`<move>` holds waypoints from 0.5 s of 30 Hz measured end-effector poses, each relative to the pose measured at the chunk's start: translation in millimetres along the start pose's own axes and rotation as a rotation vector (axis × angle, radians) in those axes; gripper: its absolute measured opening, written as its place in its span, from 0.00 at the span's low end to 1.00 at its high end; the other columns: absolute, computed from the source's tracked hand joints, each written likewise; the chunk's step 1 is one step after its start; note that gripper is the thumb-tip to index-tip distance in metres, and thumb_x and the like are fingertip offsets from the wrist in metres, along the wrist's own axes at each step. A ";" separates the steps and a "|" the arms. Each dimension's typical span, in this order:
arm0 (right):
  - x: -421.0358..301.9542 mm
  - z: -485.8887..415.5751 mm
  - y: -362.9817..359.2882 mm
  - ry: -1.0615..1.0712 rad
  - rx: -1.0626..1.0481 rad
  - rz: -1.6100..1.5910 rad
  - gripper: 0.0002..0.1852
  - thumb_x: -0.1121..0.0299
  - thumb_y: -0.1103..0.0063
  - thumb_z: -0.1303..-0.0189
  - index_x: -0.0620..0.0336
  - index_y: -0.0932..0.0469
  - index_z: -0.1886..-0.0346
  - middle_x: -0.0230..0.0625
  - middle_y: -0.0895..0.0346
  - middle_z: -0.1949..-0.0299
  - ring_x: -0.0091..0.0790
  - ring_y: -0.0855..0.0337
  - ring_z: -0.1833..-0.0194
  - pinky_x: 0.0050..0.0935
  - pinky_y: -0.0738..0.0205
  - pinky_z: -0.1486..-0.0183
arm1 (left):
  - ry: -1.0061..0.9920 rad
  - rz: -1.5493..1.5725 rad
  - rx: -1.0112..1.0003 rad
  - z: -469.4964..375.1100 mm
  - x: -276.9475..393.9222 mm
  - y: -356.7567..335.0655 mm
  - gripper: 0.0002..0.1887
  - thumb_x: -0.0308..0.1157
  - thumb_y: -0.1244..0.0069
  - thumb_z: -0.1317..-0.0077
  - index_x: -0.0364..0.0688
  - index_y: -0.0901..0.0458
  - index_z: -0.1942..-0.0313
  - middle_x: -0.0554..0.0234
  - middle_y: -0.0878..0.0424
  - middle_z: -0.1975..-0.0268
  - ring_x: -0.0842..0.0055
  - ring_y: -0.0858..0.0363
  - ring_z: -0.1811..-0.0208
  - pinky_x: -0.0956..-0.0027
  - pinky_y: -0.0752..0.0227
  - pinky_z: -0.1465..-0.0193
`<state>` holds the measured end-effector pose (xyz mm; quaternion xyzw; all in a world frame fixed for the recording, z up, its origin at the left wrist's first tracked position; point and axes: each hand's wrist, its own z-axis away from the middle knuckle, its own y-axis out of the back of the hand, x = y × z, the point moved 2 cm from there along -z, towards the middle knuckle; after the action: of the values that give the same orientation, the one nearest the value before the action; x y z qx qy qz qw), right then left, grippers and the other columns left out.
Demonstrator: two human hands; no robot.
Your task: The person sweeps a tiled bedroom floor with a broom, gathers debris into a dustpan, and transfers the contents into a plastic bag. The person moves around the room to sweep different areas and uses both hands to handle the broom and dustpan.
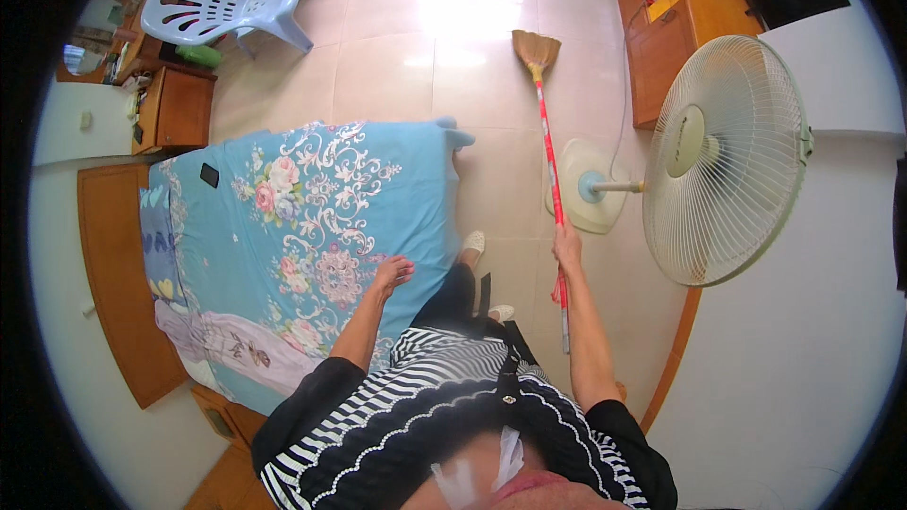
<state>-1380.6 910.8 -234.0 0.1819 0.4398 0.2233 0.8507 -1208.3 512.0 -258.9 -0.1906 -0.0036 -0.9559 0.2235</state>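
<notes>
My right hand (567,248) grips the red handle of a straw broom (536,51). The broom reaches away from me, and its fan-shaped head is over the tiled floor (390,78). Beside the handle stands a pedestal fan (726,159), its base (581,212) just right of the broom. My left hand (394,275) holds nothing, with its fingers partly spread above the blue floral bed cover (411,184). Whether that hand touches the cover I cannot tell.
A dark phone (210,175) and a pale garment (248,350) lie on the bed. A light-blue plastic chair (266,3) stands by a wooden desk at the far left. Along the far right is a wooden cabinet (659,49); a cord (623,99) runs across the floor near it.
</notes>
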 end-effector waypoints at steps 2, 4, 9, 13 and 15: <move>20.2 41.8 2.0 0.111 0.068 0.183 0.21 0.56 0.62 0.36 0.43 0.37 0.39 0.33 0.33 0.83 0.28 0.31 0.85 0.30 0.37 0.83 | -0.016 0.032 0.026 1.9 -2.3 3.2 0.22 0.34 0.51 0.40 0.38 0.35 0.47 0.61 0.20 0.62 0.75 0.21 0.64 0.70 0.25 0.63; 53.7 119.2 12.4 -0.096 0.024 0.283 0.23 0.55 0.62 0.36 0.42 0.40 0.37 0.39 0.30 0.81 0.33 0.27 0.81 0.34 0.34 0.78 | 0.025 0.017 0.006 0.5 -8.3 3.3 0.22 0.34 0.51 0.40 0.38 0.35 0.47 0.61 0.20 0.62 0.75 0.21 0.64 0.70 0.26 0.63; 109.7 343.2 51.0 -0.421 -0.130 0.145 0.24 0.58 0.63 0.35 0.54 0.41 0.37 0.50 0.29 0.51 0.50 0.27 0.53 0.39 0.33 0.54 | 0.103 -0.060 -0.054 -12.6 -22.4 -8.0 0.22 0.34 0.52 0.40 0.39 0.36 0.47 0.61 0.21 0.61 0.75 0.21 0.64 0.69 0.27 0.61; 113.7 468.2 73.8 -0.623 -0.128 0.086 0.23 0.59 0.63 0.35 0.54 0.41 0.37 0.47 0.29 0.54 0.46 0.27 0.56 0.37 0.33 0.56 | 0.104 -0.127 -0.094 -25.7 -19.2 -30.1 0.20 0.34 0.52 0.40 0.40 0.34 0.49 0.61 0.21 0.61 0.74 0.21 0.64 0.68 0.27 0.60; 106.8 510.5 83.4 -0.723 -0.112 0.036 0.23 0.59 0.63 0.34 0.54 0.41 0.37 0.46 0.29 0.56 0.43 0.28 0.57 0.36 0.33 0.57 | 0.096 -0.178 -0.123 -32.0 -13.1 -45.1 0.19 0.34 0.53 0.40 0.40 0.33 0.49 0.62 0.20 0.62 0.75 0.21 0.64 0.68 0.28 0.60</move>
<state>-920.6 980.4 16.2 0.2097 0.0944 0.1831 0.9558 -1228.4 555.3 -289.8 -0.1567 0.0489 -0.9784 0.1256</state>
